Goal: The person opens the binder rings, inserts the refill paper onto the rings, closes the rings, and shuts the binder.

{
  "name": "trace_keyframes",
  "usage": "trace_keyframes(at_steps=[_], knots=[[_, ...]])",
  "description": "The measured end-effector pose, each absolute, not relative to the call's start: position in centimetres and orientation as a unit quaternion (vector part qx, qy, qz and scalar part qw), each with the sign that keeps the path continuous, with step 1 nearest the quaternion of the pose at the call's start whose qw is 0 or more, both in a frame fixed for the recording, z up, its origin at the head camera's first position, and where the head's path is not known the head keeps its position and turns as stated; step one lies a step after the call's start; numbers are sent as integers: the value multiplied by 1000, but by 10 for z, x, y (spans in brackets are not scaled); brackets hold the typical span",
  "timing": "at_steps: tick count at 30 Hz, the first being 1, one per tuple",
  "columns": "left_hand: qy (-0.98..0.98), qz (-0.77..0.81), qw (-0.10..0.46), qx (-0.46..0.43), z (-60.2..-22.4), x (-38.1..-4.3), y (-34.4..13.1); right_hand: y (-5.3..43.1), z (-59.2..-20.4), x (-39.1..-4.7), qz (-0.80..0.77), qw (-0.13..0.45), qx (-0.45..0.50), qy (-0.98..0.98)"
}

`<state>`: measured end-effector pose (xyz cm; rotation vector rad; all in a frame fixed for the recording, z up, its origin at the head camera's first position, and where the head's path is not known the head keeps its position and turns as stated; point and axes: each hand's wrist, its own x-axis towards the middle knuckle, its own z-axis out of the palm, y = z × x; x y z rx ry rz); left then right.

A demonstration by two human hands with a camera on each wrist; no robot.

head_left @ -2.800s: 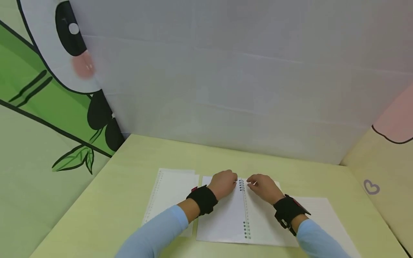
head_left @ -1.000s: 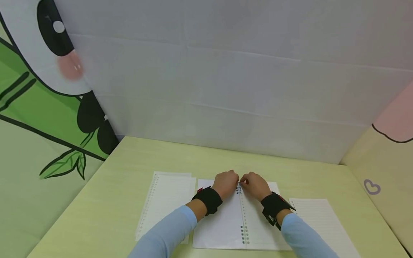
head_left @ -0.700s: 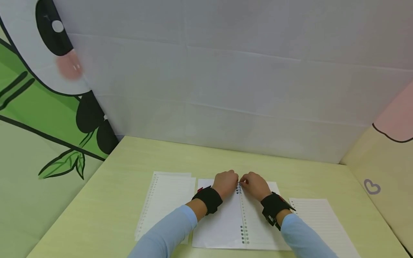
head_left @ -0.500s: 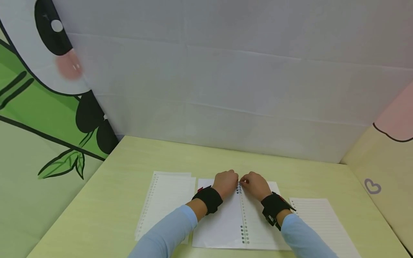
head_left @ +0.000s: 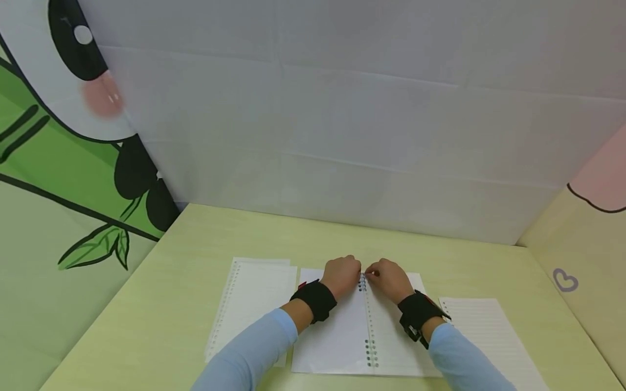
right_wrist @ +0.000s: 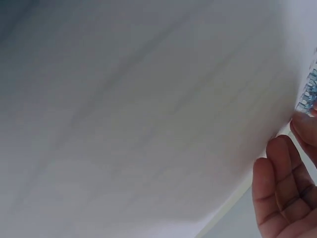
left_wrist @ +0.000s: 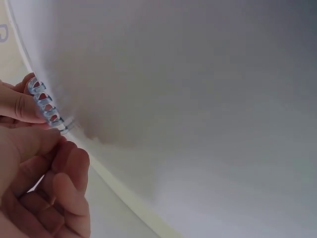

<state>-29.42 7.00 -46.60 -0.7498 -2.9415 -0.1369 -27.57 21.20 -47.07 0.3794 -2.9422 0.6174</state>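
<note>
An open loose-leaf notebook lies flat, its clear plastic ring binding running down the middle. Both hands meet at the far end of this binding. My left hand has its thumb and forefinger pinching the end of the binding, its other fingers curled. From the right, my right hand pinches the same end with thumb and forefinger. In the right wrist view its remaining fingers are loosely bent beside the page edge. The bluish rings show at that view's right edge.
Loose hole-punched sheets overlap on the table left of the notebook. A lined sheet lies to the right, partly under the right sleeve. A pale wall stands behind the table, with printed side panels.
Since the oldest frame, the right hand has moved left onto the binding's far end, and its fingers have come together. Over the last second both hands stay nearly still; the head view shifts slightly.
</note>
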Motion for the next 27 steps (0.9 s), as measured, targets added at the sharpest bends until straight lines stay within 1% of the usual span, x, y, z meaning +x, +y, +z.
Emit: trace_keyframes(at_steps=[4,12,27], knots=[[-964,-56,45,-256,-462,-293,70,216,-469,-272,201,63,124,-970],[-962,-51,31,-265,-458,-292,70,216,-469,-269,221,44,141,-964],[-959,-45,46,-278,-465,-293,69,213,-470,-272,213,31,139,-967]])
